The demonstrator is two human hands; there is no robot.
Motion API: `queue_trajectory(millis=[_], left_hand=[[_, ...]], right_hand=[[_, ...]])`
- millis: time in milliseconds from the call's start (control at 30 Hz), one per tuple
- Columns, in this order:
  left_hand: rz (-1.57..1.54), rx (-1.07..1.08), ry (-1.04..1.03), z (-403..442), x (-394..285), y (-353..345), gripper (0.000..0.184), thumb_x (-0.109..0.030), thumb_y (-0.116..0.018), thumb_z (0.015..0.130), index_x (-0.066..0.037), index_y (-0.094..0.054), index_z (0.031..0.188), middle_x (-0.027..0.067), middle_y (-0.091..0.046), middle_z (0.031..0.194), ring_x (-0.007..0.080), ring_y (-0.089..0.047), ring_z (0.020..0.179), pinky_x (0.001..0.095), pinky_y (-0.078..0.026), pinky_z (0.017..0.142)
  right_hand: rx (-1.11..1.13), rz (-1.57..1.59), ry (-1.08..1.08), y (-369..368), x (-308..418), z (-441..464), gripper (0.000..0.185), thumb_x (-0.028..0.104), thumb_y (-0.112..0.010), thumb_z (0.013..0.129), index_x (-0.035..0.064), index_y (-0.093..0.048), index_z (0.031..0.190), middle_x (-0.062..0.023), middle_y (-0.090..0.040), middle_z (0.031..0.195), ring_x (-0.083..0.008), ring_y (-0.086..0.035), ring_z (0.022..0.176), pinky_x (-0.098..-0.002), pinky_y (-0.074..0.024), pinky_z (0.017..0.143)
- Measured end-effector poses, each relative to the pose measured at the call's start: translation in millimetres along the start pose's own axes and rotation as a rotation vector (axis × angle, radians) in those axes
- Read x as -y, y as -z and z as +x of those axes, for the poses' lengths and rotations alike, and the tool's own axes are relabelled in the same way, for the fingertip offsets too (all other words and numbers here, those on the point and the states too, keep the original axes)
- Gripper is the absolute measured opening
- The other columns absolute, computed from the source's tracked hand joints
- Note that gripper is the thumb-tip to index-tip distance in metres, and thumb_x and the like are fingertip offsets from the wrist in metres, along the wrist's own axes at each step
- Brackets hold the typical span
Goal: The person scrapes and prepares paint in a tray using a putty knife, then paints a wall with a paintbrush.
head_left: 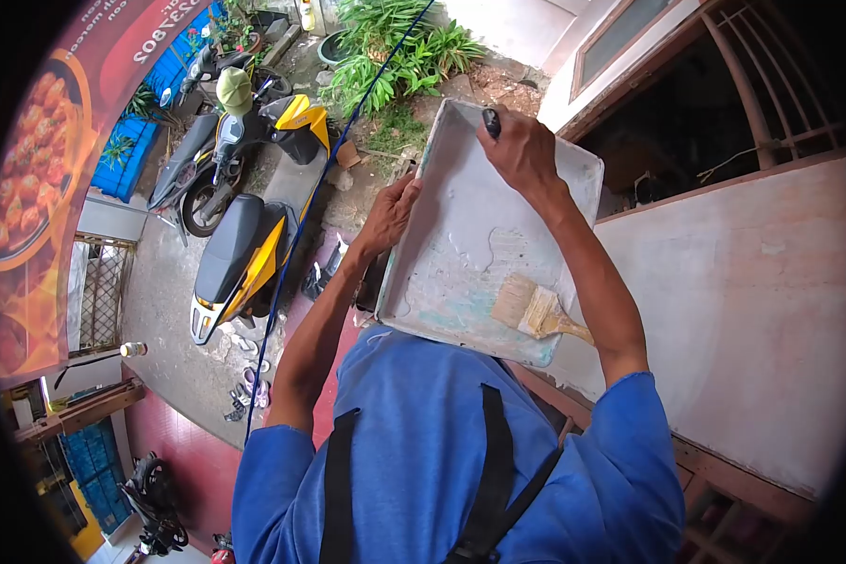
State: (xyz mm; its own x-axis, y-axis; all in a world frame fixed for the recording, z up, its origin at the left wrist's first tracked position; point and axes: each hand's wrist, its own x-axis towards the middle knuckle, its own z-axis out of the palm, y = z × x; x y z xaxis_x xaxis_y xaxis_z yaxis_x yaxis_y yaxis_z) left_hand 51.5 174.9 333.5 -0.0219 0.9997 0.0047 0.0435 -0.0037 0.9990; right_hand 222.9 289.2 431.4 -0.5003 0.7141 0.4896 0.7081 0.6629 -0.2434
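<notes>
A shallow paint tray with pale grey-white paint in it is tilted in front of my chest. My left hand grips its left rim, the fingers partly hidden behind the side wall. Over the far right part of the tray, my right hand is closed around a black handle; the working end of this tool is hidden under the hand and forearm. Nearer to me, a wide paintbrush with paint-caked bristles and a wooden handle lies in the tray, its handle reaching toward my right forearm.
To the right runs a whitish wall below a window opening with bars. Down on the left stand a yellow-and-black motorbike and another motorbike with a cap on it. A dark blue cord crosses the view. Shoes lie below.
</notes>
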Motion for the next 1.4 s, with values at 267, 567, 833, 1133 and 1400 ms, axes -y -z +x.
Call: queue_trajectory(millis=[267,567,833,1133,1400], left_hand=[[0.028,0.034,0.079,-3,-7,4,0.048,-0.040,-0.040,0.094,-0.001,-0.049,0.121,0.0000,-0.057,0.093,0.0087,-0.045,0.091,0.0264,-0.037,0.083],[0.083,-0.091,-0.047,3,17,-1,0.047,-0.038,-0.041,0.094,0.006,-0.051,0.109,0.0004,-0.053,0.082,0.0090,-0.045,0.079,0.0252,-0.040,0.071],[0.088,0.030,0.072,2,13,6,0.053,-0.042,-0.040,0.094,0.003,-0.046,0.123,0.0067,-0.058,0.103,0.0116,-0.047,0.098,0.0280,-0.037,0.089],[0.065,0.023,0.075,1,8,6,0.055,-0.042,-0.040,0.093,0.004,-0.045,0.124,0.0084,-0.058,0.104,0.0136,-0.047,0.100,0.0282,-0.036,0.090],[0.048,-0.027,-0.016,1,11,2,0.044,-0.038,-0.041,0.094,0.002,-0.052,0.110,-0.0039,-0.040,0.071,0.0077,-0.036,0.068,0.0240,-0.035,0.061]], right_hand=[[0.003,0.284,0.047,-4,20,8,0.025,0.026,-0.058,0.082,0.0026,-0.057,0.075,-0.0145,-0.053,0.058,-0.0314,-0.054,0.052,-0.0373,-0.0439,0.052],[-0.218,0.376,-0.338,12,-31,-13,0.029,0.021,-0.062,0.077,-0.0002,-0.053,0.061,-0.0094,-0.052,0.048,-0.0206,-0.054,0.044,-0.0334,-0.0437,0.047],[-0.200,0.382,-0.448,-12,-71,-14,0.032,0.025,-0.064,0.075,0.0021,-0.052,0.057,-0.0053,-0.052,0.048,-0.0154,-0.052,0.039,-0.0311,-0.0441,0.046],[-0.121,0.109,-0.365,63,-91,-44,0.029,0.026,-0.062,0.082,0.0000,-0.059,0.070,-0.0056,-0.056,0.055,-0.0113,-0.054,0.048,-0.0295,-0.0438,0.047],[-0.013,-0.100,-0.083,71,-49,-56,0.018,0.017,-0.058,0.080,0.0023,-0.056,0.070,-0.0153,-0.057,0.063,-0.0336,-0.058,0.059,-0.0391,-0.0459,0.054]])
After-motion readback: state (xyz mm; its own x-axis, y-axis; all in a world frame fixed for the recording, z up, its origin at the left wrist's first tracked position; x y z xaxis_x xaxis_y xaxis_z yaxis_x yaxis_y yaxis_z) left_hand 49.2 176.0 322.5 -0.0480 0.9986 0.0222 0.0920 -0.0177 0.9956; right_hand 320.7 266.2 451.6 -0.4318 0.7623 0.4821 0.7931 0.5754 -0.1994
